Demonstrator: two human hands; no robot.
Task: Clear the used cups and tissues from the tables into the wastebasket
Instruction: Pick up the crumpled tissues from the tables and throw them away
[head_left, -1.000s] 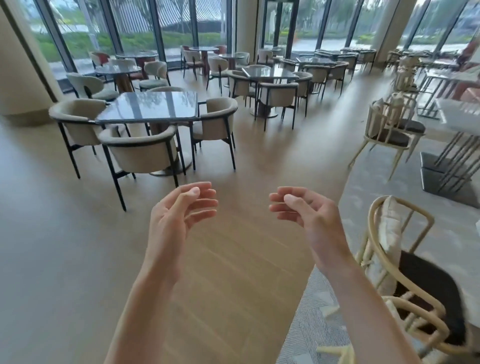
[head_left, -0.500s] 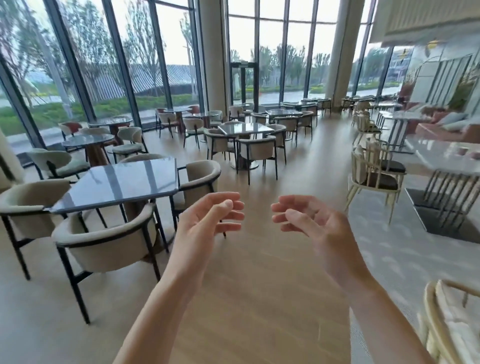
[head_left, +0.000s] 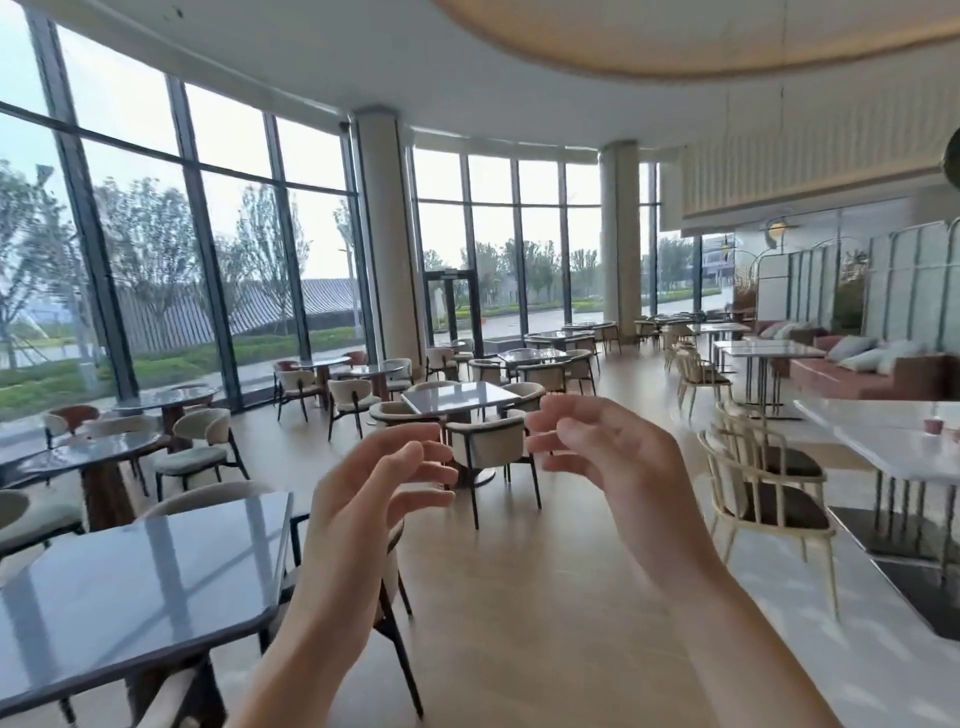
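Observation:
My left hand (head_left: 358, 509) and my right hand (head_left: 618, 467) are raised in front of me, palms facing each other, fingers loosely curled, both holding nothing. A small pink cup (head_left: 933, 426) stands on the white table (head_left: 883, 441) at the right edge, far beyond my right hand. A second pinkish item sits at the frame edge beside it, cut off. No tissue and no wastebasket is in view.
A dark glossy table (head_left: 130, 587) is close at my lower left with a chair tucked under it. Cream wire chairs (head_left: 763, 499) line the white table on the right. More tables and chairs (head_left: 462, 400) fill the room ahead. A wooden aisle (head_left: 519, 597) runs forward.
The view has tilted up from the floor to the room and ceiling. The dark table has come nearer on the left. Both hands stay raised and holding nothing.

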